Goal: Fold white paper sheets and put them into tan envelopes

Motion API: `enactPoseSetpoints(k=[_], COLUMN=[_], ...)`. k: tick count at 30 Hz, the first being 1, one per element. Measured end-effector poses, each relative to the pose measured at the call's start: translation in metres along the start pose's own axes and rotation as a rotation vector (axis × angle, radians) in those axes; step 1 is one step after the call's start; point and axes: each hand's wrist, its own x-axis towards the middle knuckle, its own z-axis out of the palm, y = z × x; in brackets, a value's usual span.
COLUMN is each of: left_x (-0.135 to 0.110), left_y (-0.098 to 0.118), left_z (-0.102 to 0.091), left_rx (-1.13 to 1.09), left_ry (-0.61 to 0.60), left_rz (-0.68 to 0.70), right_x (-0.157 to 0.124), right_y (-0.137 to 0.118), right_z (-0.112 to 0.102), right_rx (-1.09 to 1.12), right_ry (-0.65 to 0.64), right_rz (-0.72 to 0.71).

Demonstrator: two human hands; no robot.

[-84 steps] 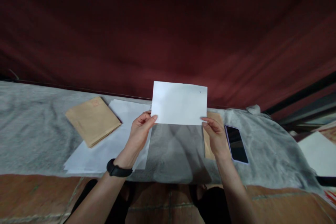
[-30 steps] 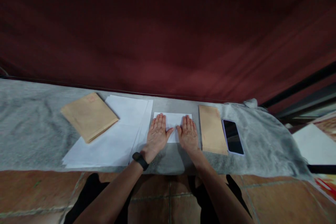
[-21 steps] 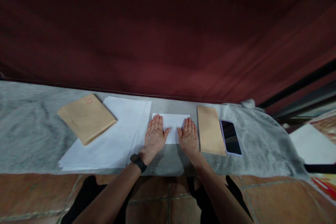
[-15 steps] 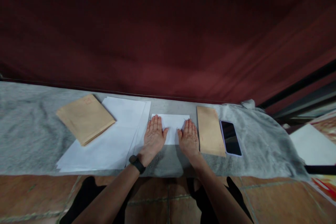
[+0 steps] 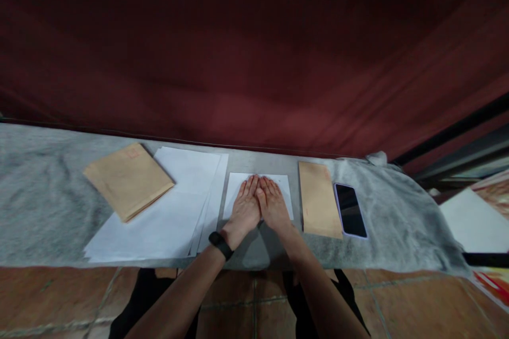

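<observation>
In the head view, the small white sheet of paper [image 5: 233, 189] lay flat, its middle covered by both hands. The left hand [image 5: 246, 208] and the right hand [image 5: 274, 209] rested palm down on it, touching each other, fingers straight and narrowly spaced, gripping nothing; the right thumb lay against the left hand. A black wristband [image 5: 221, 244] circled the left wrist, nearer the person than the sheet. Left of the sheet, just beside it, spread a stack of larger white papers [image 5: 170, 212], and farther left a pile of brown envelopes [image 5: 130, 181] sat askew, partly on those papers and hiding part of them. Just right of the sheet lay another brown envelope [image 5: 319, 198], with a dark-screened phone in a lilac case [image 5: 350, 211] close along its far side. Under the sheet ran a grey cloth [image 5: 401, 212], smooth around it and wrinkled well to its right. Beyond the sheet hung a dark red curtain [image 5: 254, 53]; on the near side, below the cloth's edge, showed reddish floor tiles [image 5: 421, 307]. Far right of the sheet were a dark bar [image 5: 449, 132] and a pale flat panel [image 5: 477, 220].
</observation>
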Motion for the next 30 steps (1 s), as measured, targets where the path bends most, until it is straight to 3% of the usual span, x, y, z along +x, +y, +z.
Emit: enactPoseSetpoints(k=[9, 30], left_x=[0.011, -0.011], left_y=[-0.005, -0.03], left_z=[-0.009, -0.009], left_rx=[0.063, 0.095], left_ry=[-0.049, 0.096], left_rz=[-0.085, -0.223], right_x=[0.008, -0.019], right_y=[0.006, 0.045], right_z=[0.006, 0.01], right_rx=[-0.155, -0.353], right_ry=[-0.01, 0.2], right_rz=[0.056, 0.093])
